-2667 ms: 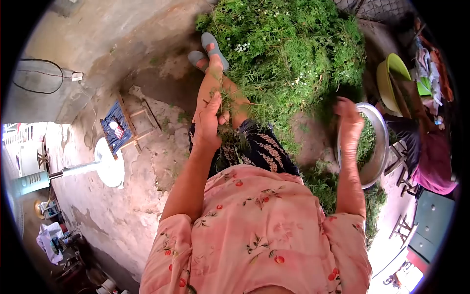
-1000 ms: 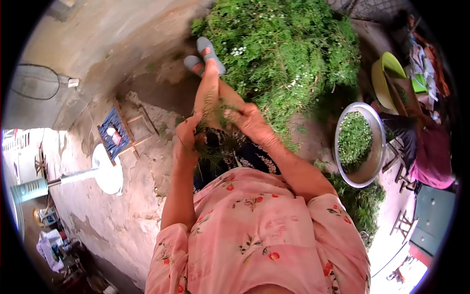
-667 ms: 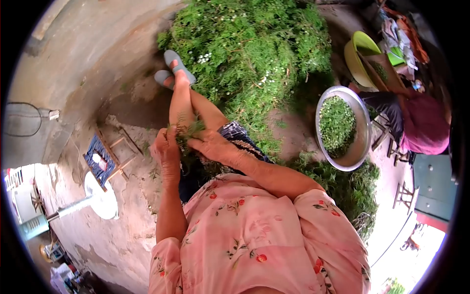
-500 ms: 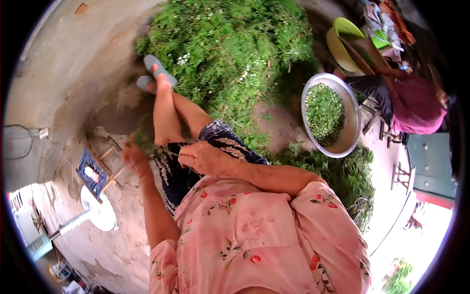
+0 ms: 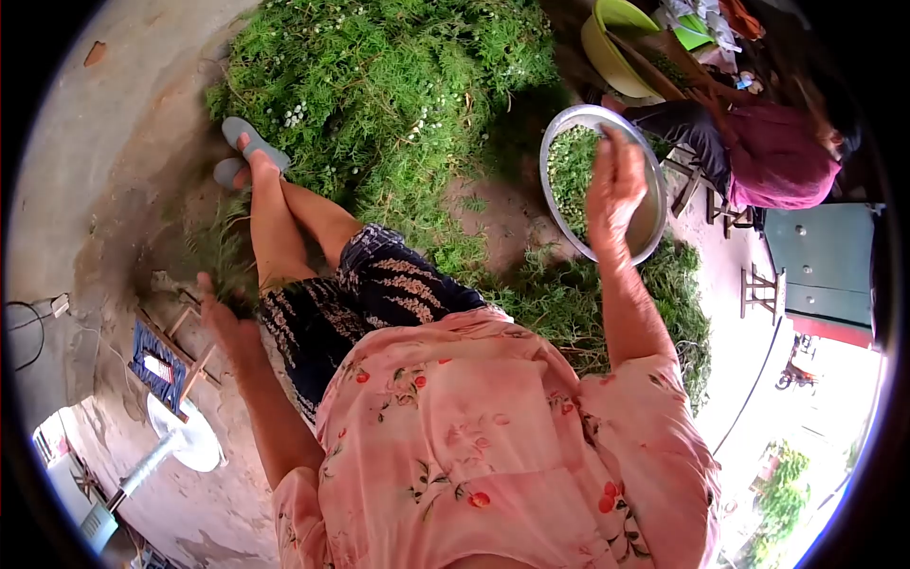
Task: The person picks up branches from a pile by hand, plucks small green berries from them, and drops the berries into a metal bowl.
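My left hand point(image 5: 227, 322), low at the left beside my knee, has its fingers around the lower end of a feathery green sprig point(image 5: 220, 248), which is smeared by motion. My right hand point(image 5: 616, 185) is raised over the metal basin point(image 5: 650, 223), arm stretched forward, its fingers drawn together at the tips. Whatever those fingertips hold is too small to make out. Small green pickings point(image 5: 569, 175) lie in the basin, partly hidden behind my right hand. A large heap of feathery green stems point(image 5: 398, 104) with small white flowers spreads on the floor before my legs.
More cut greenery point(image 5: 678, 322) lies on the floor below the basin. At the upper right a person in a purple top point(image 5: 782, 156) sits by a yellow-green tub point(image 5: 607, 57). A small woven-seat stool point(image 5: 156, 365) and a white fan point(image 5: 194, 441) stand at left.
My right hand has swung from my lap out to the basin. My left hand has shifted a little left and down with the sprig, and the whole view has turned slightly.
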### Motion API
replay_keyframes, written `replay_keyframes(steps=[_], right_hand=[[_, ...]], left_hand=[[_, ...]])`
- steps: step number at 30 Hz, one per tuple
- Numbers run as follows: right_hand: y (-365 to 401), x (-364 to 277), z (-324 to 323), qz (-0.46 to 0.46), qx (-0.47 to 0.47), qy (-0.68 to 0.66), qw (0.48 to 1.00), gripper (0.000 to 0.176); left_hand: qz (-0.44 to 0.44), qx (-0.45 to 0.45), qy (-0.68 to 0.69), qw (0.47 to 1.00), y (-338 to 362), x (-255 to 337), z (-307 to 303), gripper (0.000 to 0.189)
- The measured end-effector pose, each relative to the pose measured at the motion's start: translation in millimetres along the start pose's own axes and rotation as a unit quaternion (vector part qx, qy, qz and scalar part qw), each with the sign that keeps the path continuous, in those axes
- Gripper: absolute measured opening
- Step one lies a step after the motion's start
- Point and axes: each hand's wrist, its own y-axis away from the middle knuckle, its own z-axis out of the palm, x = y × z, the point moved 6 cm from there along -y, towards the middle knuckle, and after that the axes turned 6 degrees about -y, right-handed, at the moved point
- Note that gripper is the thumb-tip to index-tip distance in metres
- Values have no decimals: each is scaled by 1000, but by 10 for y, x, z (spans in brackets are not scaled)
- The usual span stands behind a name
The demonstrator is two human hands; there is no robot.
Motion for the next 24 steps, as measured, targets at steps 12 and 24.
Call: replay_keyframes(steps=[12,24], right_hand=[[651,105,693,183,-276,-85,940,34],[1001,-1182,1383,99,-418,-263,864,52]], left_hand=[[-45,-333,78,939,1016,-117,1495,36],[-70,-517,-50,852,1804,-340,1805,26]])
